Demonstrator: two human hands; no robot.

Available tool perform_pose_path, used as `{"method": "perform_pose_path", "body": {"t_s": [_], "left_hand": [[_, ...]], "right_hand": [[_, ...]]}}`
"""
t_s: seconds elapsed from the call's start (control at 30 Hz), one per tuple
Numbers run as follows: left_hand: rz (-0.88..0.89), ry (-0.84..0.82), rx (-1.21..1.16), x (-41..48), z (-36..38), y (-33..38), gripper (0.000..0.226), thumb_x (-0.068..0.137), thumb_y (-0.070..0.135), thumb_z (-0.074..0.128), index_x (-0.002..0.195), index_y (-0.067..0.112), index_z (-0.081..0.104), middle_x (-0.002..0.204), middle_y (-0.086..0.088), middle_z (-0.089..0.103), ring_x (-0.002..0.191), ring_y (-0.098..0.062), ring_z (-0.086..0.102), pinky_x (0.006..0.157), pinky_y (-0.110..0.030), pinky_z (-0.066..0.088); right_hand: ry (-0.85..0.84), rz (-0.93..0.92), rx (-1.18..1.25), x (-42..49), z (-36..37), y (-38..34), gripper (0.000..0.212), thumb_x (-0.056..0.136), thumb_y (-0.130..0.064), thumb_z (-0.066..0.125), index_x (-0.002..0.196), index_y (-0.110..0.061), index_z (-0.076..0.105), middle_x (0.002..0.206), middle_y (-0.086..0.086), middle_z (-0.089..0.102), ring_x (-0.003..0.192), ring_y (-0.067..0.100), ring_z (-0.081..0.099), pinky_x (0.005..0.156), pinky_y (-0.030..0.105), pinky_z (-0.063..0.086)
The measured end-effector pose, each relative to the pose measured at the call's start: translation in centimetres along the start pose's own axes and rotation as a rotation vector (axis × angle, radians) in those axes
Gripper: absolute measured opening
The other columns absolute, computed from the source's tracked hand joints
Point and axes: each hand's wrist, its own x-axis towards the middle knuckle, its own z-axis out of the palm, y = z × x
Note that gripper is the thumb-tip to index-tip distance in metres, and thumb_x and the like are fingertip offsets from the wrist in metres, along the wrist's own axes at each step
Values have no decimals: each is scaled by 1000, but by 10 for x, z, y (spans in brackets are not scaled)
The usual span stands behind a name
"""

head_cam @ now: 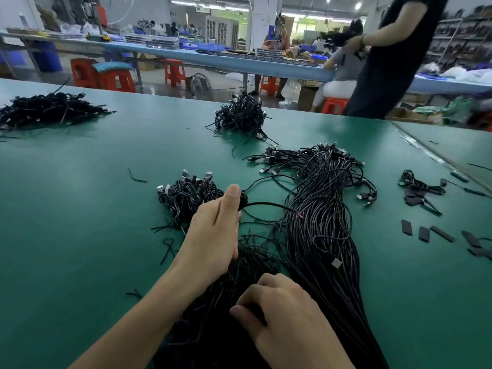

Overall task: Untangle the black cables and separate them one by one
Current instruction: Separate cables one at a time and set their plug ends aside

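Left hand (215,230) grips one cable (269,204) leading toward three o'clock, while right hand (287,318) pinches the tangle (253,262) at six, likely anchoring it.

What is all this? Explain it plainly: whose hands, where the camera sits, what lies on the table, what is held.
No machine here: a person works with bare hands, and the one picture comes from a head-worn camera looking down. The left hand grips one cable. The right hand curls its fingers into the tangle nearest the camera. On the green table lie a long bundle at right, a coiled pile behind the left hand, two heaps further off, and flat black strips far right.
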Motion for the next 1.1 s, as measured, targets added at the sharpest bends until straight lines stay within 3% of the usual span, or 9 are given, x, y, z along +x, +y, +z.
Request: {"method": "perform_pose_path", "body": {"t_s": [0.1,0.3,0.4,0.47,0.6,0.83,0.97,1.03,1.1], "left_hand": [[-21,-14,-17,1,0,-2,63,101,55,28,53,16,31,42,0,33,34,-12,28,36,-19,25],[-25,-27,-2,2,-2,-1,60,100,60,27,52,26,25,48,1,26,45,-16,19,49,-38,17],[-41,-37,-49,2,-4,-1,58,99,61,29,53,27,25,50,7,24,45,-12,17,45,-27,17],[-51,-90,-99,2,-4,2,53,99,60,30,57,27,28,48,11,27,42,-6,20,39,-15,21],[-42,-279,-148,-7,4,10,55,96,62,30,57,24,36,48,12,35,39,-2,28,40,-9,28],[34,-482,26,-27,15,17,68,100,62,36,60,9,53,52,0,43,46,-8,37,49,-14,33],[-17,-575,-56,-28,9,19,58,86,70,41,66,19,62,68,-33,50,58,-20,42,58,-26,37],[4,-596,-5,-29,14,15,54,87,68,40,64,26,64,70,-31,54,58,-20,42,56,-34,37],[62,-569,40,-28,20,10,51,90,66,38,70,26,63,60,-8,50,56,-15,41,57,-42,40]], "right_hand": [[67,-18,-18,1,2,-2,31,99,-54,41,114,-34,60,104,-16,46,106,3,41,76,13,30],[183,42,-21,-1,0,1,25,100,-51,38,106,-35,56,102,-19,44,104,-1,41,81,12,32],[319,145,53,0,-5,5,23,97,-50,43,88,-33,54,95,-20,50,94,-4,48,77,11,39],[534,225,168,0,-9,9,20,94,-44,49,76,-36,51,84,-20,53,84,-6,52,67,11,40],[841,375,477,3,-10,23,23,92,-39,57,73,-28,61,57,-12,58,50,3,49,50,17,36],[940,507,1085,9,-4,21,22,95,-32,60,76,-23,66,48,-9,48,43,7,40,41,24,37],[1036,592,1375,9,-16,27,26,99,-23,58,74,-15,55,46,-10,44,39,3,37,35,17,33],[1013,578,1398,9,-13,26,27,97,-23,60,72,-15,55,45,-10,43,38,3,36,35,17,33],[953,518,1305,10,-7,21,26,94,-26,62,70,-16,62,46,-9,48,38,4,39,35,19,35]]}}
